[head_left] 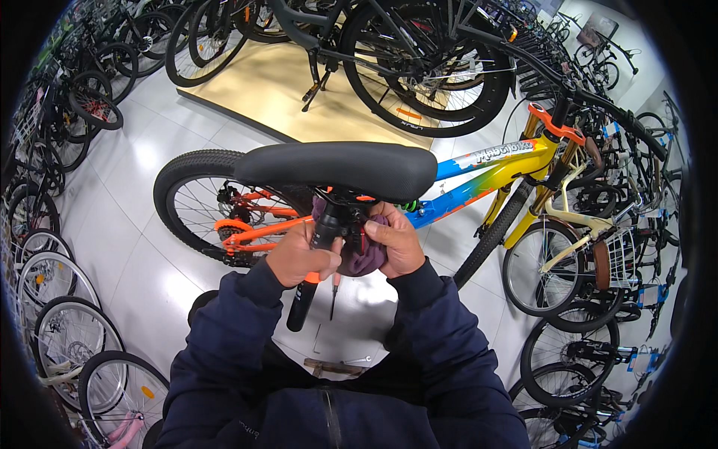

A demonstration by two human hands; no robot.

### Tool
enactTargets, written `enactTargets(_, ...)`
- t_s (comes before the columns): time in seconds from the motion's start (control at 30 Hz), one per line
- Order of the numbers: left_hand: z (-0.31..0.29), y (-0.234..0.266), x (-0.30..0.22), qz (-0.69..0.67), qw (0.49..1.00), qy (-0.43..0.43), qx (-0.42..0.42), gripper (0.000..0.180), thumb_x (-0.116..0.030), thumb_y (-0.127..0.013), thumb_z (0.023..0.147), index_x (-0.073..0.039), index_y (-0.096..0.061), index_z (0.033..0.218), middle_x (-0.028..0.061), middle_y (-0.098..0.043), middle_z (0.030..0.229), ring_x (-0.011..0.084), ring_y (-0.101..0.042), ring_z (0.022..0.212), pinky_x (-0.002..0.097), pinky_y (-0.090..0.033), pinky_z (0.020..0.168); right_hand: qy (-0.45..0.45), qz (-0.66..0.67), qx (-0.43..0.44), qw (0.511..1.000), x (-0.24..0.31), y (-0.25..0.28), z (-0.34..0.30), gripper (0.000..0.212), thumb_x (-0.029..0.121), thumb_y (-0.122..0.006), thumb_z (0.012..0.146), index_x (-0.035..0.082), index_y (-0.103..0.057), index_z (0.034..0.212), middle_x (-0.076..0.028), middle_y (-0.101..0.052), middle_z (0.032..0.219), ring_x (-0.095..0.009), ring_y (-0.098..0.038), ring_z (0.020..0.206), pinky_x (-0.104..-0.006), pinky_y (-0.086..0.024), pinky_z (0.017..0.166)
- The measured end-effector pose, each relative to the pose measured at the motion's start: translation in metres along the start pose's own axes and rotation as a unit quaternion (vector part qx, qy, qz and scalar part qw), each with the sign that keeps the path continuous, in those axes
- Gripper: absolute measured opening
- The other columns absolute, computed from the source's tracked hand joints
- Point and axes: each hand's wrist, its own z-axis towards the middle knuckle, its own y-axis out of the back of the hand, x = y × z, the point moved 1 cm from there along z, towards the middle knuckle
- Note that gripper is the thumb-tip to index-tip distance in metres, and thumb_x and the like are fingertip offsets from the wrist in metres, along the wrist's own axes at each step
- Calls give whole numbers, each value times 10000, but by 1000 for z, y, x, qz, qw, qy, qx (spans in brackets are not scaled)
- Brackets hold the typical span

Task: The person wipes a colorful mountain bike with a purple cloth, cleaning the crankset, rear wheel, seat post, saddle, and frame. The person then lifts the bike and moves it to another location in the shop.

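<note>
A black bicycle saddle [336,166] is in front of me, with a black seatpost [301,305] slanting down from its underside and an orange band around the tube. My left hand [299,258] is wrapped round the upper seatpost, its thumb across the front. On the other side, my right hand [398,241] grips a bunched purple cloth [363,259] close under the saddle. A small red piece shows by the right thumb; I cannot make out what it is. Behind the saddle stands a multicoloured mountain bike [449,202] with an orange rear end.
On the white tiled floor below my hands lie a screwdriver [334,295] and a wrench [357,361]. A dark bicycle [426,67] stands on a low wooden platform [254,93] ahead. Bicycles line both sides, including a cream one [557,251] with a basket at right.
</note>
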Motion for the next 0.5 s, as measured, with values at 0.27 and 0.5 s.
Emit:
enactTargets(0.27,3,-4,5,20,1000,7,-10,52,-57,-613,804,-21,-580,823,41,-566,617,118,-534,574,271,-426,591,20,7,-68,997,17,-2,0,399,-65,-546,872,-38,-558,1271,-111,-647,1213,-208,-647,1073,-352,-515,956)
enactTargets(0.5,7,-5,15,109,992,16,-67,85,-26,-624,816,3,-556,858,73,-610,707,185,-642,601,332,-521,616,2,-33,-87,996,22,3,-3,395,-103,-548,826,-32,-599,1211,-103,-657,1165,-216,-651,1052,-353,-518,941)
